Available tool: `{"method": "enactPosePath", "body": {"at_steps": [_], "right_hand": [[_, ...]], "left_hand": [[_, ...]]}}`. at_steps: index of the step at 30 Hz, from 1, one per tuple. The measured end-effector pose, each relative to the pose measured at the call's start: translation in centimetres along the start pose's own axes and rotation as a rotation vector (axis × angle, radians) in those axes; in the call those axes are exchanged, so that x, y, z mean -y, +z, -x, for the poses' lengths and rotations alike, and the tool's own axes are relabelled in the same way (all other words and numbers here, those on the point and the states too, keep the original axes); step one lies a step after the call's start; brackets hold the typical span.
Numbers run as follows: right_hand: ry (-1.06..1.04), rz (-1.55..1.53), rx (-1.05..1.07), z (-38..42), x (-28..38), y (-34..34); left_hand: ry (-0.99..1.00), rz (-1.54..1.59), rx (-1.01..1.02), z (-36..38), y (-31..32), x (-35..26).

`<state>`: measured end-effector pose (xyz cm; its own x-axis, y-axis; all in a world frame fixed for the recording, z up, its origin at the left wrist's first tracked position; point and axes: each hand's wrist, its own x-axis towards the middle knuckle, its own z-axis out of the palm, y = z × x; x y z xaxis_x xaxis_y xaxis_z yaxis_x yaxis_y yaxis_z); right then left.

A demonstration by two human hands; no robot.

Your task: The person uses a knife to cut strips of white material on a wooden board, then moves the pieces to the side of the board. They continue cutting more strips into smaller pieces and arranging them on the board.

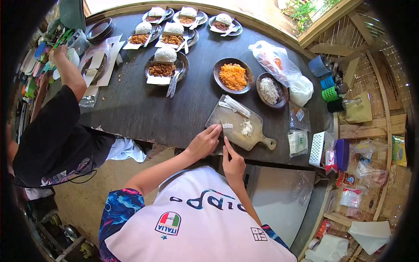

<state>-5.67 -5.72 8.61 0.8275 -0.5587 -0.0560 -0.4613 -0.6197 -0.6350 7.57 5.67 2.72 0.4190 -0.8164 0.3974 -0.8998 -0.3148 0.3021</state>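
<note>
Chopping board (240,139) sits at the near edge of the dark worktop (131,118) in the head view, and both hands are right at it! Left hand (205,140) comes in at the board's left edge, its fingers bunched close together, tips just beside a little row of thin white strips (227,125) on the wood; whether they pinch any, I cannot tell. Right hand (232,163) is at the board's near edge, forefinger stretched straight out towards those strips, the other fingers curled under; what the curl may hold is hidden, so no call on that grip.

On the board itself, pale sticks (235,107) lie towards the far side, and a small heap of white slivers (247,128) rests nearer the handle end. Beyond the board stands a bowl of orange shreds (233,77), with a bowl of white shreds (269,91) to its right and a white plastic bag (273,61) behind that one. Away to the board's far left, six servings with domed rice (166,55)! Well left of the board, a co-worker's arm (72,76) reaches over the worktop
</note>
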Motion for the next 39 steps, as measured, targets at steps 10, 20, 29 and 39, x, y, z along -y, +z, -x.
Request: {"method": "enactPosePath", "body": {"at_steps": [10, 20, 29, 39], "right_hand": [[-0.051, -0.026, -0.025, 0.3, -0.4, 0.2], [-0.065, -0.042, -0.020, 0.5, -0.9, 0.3], [-0.083, -0.083, -0.040, 0.0, -0.5, 0.3], [-0.117, -0.109, -0.069, 0.3, 0.1, 0.1]], "left_hand": [[0.014, -0.034, -0.033, 0.0, 0.2, 0.2], [-0.009, 0.028, -0.034, 0.1, 0.1, 0.2], [-0.020, 0.067, -0.031, 0.0, -0.2, 0.2], [-0.019, 0.048, -0.038, 0.3, 0.0, 0.1]]}}
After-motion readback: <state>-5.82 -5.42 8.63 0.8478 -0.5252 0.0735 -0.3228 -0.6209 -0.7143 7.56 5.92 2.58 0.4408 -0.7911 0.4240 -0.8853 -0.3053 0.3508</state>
